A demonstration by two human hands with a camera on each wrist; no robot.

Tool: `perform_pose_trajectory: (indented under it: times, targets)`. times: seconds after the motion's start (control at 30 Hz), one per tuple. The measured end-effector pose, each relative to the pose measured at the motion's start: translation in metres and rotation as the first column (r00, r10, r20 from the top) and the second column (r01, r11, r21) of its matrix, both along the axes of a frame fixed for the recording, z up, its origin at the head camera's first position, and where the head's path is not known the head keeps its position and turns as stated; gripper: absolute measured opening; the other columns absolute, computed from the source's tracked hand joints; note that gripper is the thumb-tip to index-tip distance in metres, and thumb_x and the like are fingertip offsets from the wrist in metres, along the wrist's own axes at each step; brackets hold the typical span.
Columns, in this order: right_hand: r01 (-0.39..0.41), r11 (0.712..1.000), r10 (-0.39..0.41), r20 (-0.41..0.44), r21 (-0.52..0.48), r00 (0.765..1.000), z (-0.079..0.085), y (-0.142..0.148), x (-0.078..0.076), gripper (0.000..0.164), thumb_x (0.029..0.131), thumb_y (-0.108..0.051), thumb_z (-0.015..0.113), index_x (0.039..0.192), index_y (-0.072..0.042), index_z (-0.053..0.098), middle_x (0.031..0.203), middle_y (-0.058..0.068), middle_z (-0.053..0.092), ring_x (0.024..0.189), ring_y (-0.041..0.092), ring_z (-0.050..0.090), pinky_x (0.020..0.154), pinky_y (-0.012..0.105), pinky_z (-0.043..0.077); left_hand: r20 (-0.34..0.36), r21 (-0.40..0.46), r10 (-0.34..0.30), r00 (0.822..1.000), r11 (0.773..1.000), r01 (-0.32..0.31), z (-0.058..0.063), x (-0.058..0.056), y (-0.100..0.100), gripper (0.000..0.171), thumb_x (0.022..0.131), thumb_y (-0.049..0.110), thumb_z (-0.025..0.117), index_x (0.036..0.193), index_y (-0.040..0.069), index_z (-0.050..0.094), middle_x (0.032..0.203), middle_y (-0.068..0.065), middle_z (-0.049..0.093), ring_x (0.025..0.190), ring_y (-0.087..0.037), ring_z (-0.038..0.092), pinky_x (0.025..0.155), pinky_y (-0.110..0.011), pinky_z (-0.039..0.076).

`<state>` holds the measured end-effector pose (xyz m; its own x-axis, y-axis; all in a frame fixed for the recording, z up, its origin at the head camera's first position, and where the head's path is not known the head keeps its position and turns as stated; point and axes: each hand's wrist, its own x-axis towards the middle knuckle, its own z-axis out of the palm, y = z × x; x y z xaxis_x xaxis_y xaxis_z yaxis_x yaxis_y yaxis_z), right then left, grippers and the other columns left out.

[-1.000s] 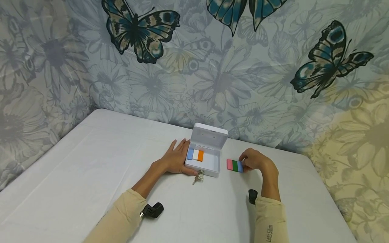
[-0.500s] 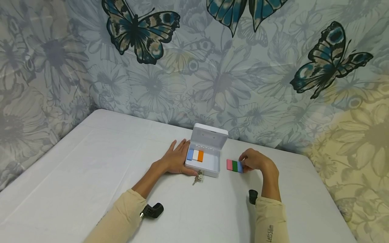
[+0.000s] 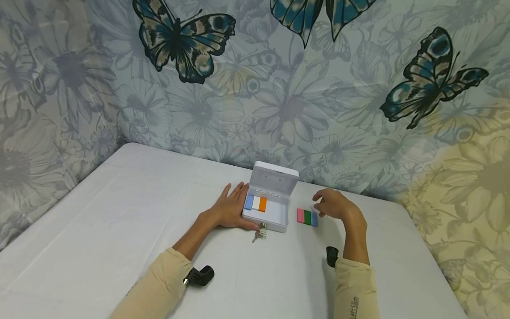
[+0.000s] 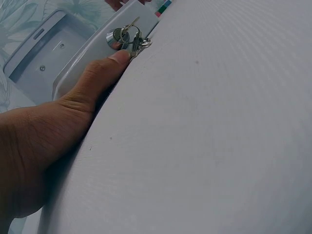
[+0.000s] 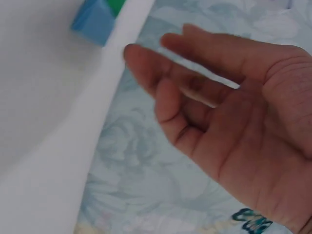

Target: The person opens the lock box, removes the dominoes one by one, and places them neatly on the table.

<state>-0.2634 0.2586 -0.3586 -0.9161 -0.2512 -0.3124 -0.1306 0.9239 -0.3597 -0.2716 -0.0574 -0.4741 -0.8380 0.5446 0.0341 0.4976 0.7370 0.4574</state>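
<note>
Lifting our right hand [image 3: 334, 204] off the blue block [image 3: 314, 219], fingers loose and empty, we leave that block beside the green block [image 3: 307, 217] on the bench [image 3: 139, 199], apparently set, while our left hand [image 3: 230, 210] lies spread against the box [image 3: 276, 217].

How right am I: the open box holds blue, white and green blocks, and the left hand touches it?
Not green: the head view shows an orange block beside the white block in the open box. The rest stands.
</note>
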Motion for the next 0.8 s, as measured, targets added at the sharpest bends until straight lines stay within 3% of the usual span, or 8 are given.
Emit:
perform_pose_trajectory:
  times: [0.17,0.3,0.53,0.8]
  targets:
    - [-0.09,0.992,0.077,-0.145,-0.083,0.986,0.008,-0.017,0.004,0.029,0.101,-0.007,0.059,0.123,0.011,0.065,0.101,0.023,0.076,0.087,0.03,0.074,0.082,0.044,0.059,0.0,-0.031,0.007,1.0,1.0,-0.007,0.003,0.0,0.001,0.13,0.083,0.065,0.077,0.166,-0.003,0.005,0.176,-0.02,0.013,0.166,-0.036,0.005,0.132,-0.062,-0.001]
    - [-0.123,0.983,0.092,-0.213,-0.138,0.973,0.01,-0.035,0.006,0.022,0.101,-0.005,0.061,0.116,0.009,0.067,0.103,0.023,0.075,0.085,0.032,0.075,0.075,0.036,0.057,0.003,-0.031,0.012,1.0,0.999,-0.012,0.004,0.0,0.001,0.13,0.082,0.066,0.077,0.166,-0.003,0.005,0.176,-0.02,0.013,0.166,-0.036,0.005,0.132,-0.062,0.0]
    - [-0.15,0.972,0.099,-0.259,-0.183,0.961,0.004,-0.068,0.005,0.013,0.1,-0.002,0.063,0.103,0.007,0.071,0.099,0.024,0.075,0.08,0.032,0.075,0.066,0.029,0.054,-0.007,-0.027,0.009,1.0,1.0,-0.009,0.002,0.001,0.0,0.13,0.082,0.067,0.077,0.166,-0.003,0.006,0.176,-0.019,0.015,0.166,-0.036,0.006,0.132,-0.062,0.001]
    - [-0.192,0.973,0.155,-0.261,-0.125,0.953,-0.012,-0.106,0.004,0.01,0.098,-0.003,0.068,0.098,0.004,0.075,0.086,0.014,0.074,0.067,0.014,0.065,0.063,0.027,0.053,-0.006,-0.035,0.011,1.0,0.999,-0.011,0.002,0.001,0.001,0.13,0.083,0.067,0.076,0.166,-0.003,0.006,0.176,-0.019,0.015,0.166,-0.036,0.006,0.133,-0.062,0.001]
